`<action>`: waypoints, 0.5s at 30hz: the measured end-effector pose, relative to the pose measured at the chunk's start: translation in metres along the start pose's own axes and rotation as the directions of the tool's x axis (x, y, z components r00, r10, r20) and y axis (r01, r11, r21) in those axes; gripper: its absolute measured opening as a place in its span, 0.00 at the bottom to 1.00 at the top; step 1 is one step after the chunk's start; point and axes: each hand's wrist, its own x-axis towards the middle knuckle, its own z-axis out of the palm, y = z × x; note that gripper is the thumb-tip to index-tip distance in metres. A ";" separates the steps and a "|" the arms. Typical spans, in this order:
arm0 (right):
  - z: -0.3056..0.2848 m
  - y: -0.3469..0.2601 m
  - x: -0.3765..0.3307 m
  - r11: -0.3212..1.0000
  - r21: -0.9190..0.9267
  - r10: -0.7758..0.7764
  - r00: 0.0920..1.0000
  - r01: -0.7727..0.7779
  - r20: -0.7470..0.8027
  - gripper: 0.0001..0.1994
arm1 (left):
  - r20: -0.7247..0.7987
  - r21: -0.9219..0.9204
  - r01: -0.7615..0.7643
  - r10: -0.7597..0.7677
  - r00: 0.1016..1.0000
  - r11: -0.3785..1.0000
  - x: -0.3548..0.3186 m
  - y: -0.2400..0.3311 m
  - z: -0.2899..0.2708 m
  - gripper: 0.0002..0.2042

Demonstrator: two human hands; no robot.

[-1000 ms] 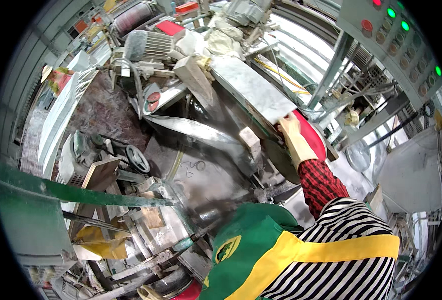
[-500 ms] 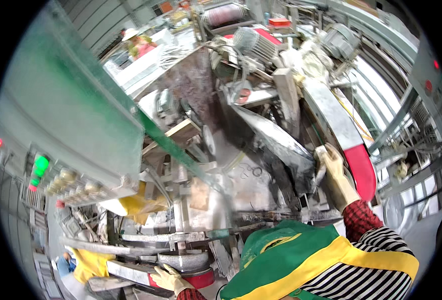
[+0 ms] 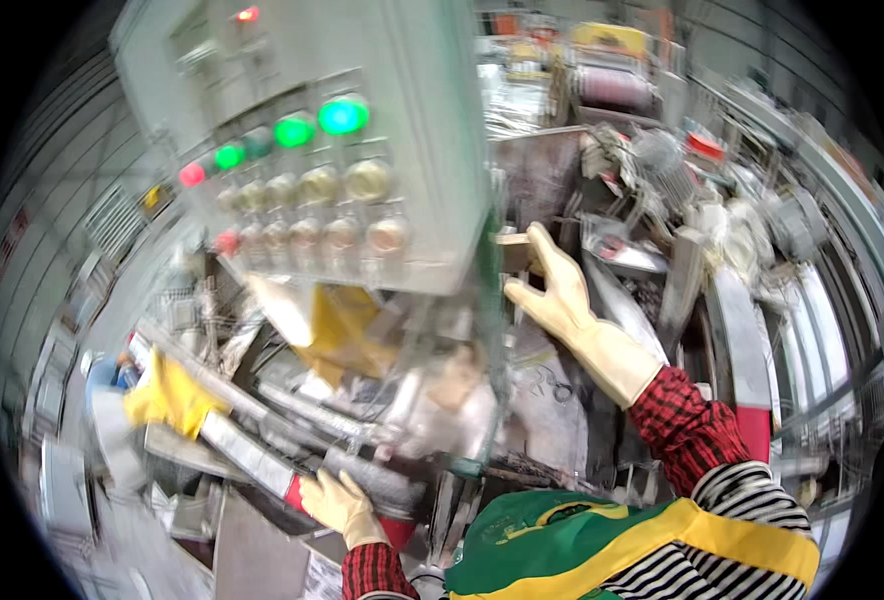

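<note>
My right hand (image 3: 564, 300), in a cream glove, is raised over the machine. Its thumb and fingers are spread, with nothing between them. It is beside the edge of a pale control box (image 3: 437, 205), which carries lit green buttons (image 3: 344, 116) and a row of knobs (image 3: 369, 180). A wooden piece (image 3: 513, 240) shows near its fingertips. My left hand (image 3: 340, 505), gloved alike, rests with fingers extended at the red end section (image 3: 398, 532) of a pale curved bar (image 3: 247, 447). A grey rounded roller-like part (image 3: 377, 485) is just beyond it.
Yellow cloth (image 3: 174, 395) hangs over the bar at left, and another yellow piece (image 3: 342, 335) is below the control box. A second pale bar with a red end (image 3: 753, 430) runs along the right. Motors (image 3: 797, 222) and cables crowd the far right.
My right hand has left the dark metal edge at right and moved left toward the control box. My view has swung left. My left hand stays at the red section.
</note>
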 end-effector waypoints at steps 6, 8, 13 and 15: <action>0.051 -0.021 0.094 0.990 -0.058 0.130 0.990 -0.127 0.052 0.28 | -0.130 -0.024 0.065 -0.068 0.989 0.998 -0.005 -0.002 0.004 0.22; 0.071 -0.001 0.088 1.000 0.013 0.021 1.000 -0.021 0.006 0.25 | -0.149 -0.006 0.114 -0.114 0.982 0.993 -0.011 -0.016 0.018 0.24; 0.078 0.024 0.090 0.996 0.040 -0.082 0.996 0.083 -0.033 0.21 | -0.092 -0.041 0.135 -0.139 0.986 0.990 -0.015 -0.014 0.014 0.26; 0.086 0.020 0.087 1.000 -0.013 -0.011 1.000 0.011 0.008 0.22 | -0.071 -0.046 0.157 -0.160 0.985 0.986 -0.018 -0.021 0.010 0.26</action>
